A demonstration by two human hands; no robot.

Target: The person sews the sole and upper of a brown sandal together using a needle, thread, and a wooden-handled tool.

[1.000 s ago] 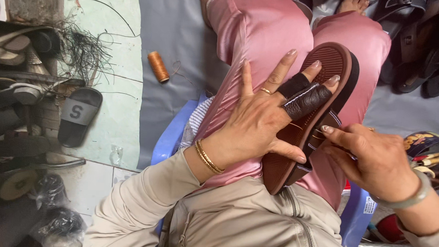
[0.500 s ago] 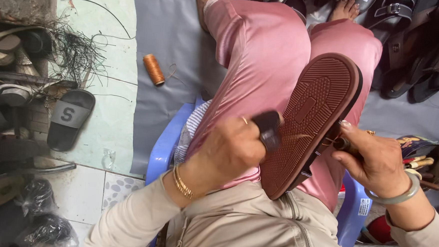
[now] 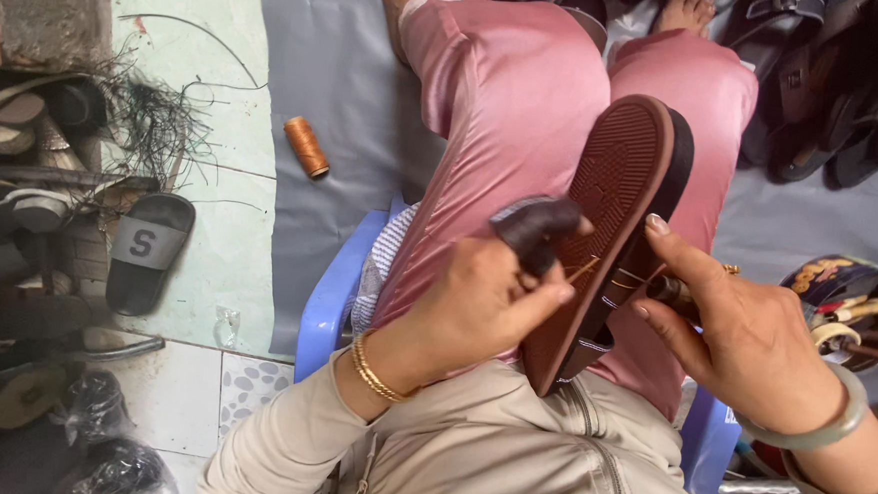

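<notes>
Left hand (image 3: pixel 476 309) is curled tight, fingers pinching a thin tan thread (image 3: pixel 583 269) right at the edge of the brown sandal (image 3: pixel 610 236), with dark leather wraps on the fingertips. Wrist is bent up toward the sole, gold bangle (image 3: pixel 373 369) sitting just below it. The sandal itself is propped tread-side out on the lap, against the pink trousers (image 3: pixel 506 110), toe end pointing away from the body.

Progress-wise, I'd guess the edge stitching is somewhere in the middle: thread runs out of the sole's side and looks pulled taut, but I can't tell how much of the rim is already sewn since most of the seam is hidden.

Right hand (image 3: pixel 745 333) comes in from the other side, fingers spread along the sandal's far edge and closed around a dark tool handle (image 3: pixel 672 292), jade-coloured bracelet (image 3: pixel 830 428) on the wrist.

Off on the floor there's an orange thread spool (image 3: pixel 306 146), well apart.
</notes>
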